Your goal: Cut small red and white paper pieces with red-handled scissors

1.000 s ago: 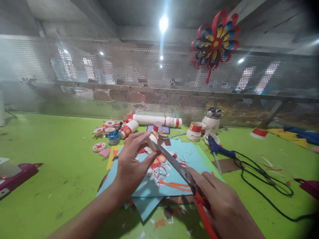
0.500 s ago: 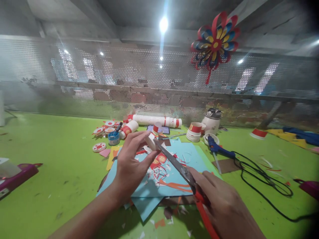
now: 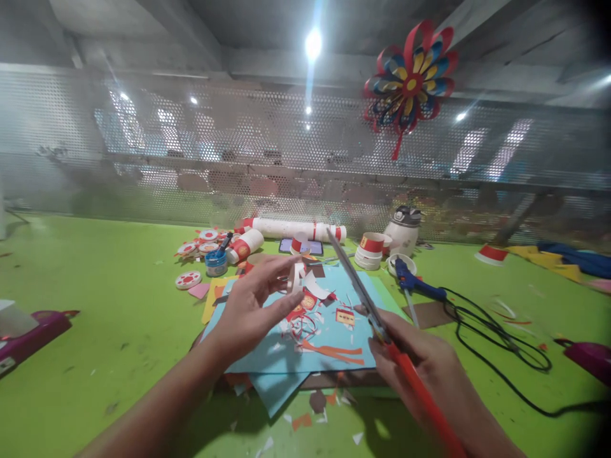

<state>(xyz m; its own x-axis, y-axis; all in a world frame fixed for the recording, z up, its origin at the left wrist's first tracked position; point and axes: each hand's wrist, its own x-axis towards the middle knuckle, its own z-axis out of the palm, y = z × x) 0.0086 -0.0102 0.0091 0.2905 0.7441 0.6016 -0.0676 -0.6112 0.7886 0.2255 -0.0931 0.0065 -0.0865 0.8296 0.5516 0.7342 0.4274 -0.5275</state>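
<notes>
My left hand [image 3: 255, 305] is above the blue paper, its thumb and fingertips curved around a small white paper piece [image 3: 296, 277]. The fingers partly cover that piece. In my right hand [image 3: 424, 356] are scissors [image 3: 356, 280] with red handles; their blades look closed and point up and away, apart from the white piece. Beneath my hands the light blue paper sheet [image 3: 267, 356] carries red and white cuttings, orange strips [image 3: 334, 351], a curved white scrap [image 3: 316, 286] and a small yellow-and-red label [image 3: 345, 316].
A long white-and-red tube [image 3: 286, 228] lies behind a phone [image 3: 286, 245]. To the right are stacked paper cups [image 3: 370, 254] and a blue glue gun [image 3: 420, 286] with its black cord. A blue jar [image 3: 216, 262] and red-white discs [image 3: 188, 280] are on the left.
The scissors have moved right, away from the white piece, and their blades now point more upward. My left hand has shifted slightly, its thumb and fingers less bent. The yellow-and-red label is now visible.
</notes>
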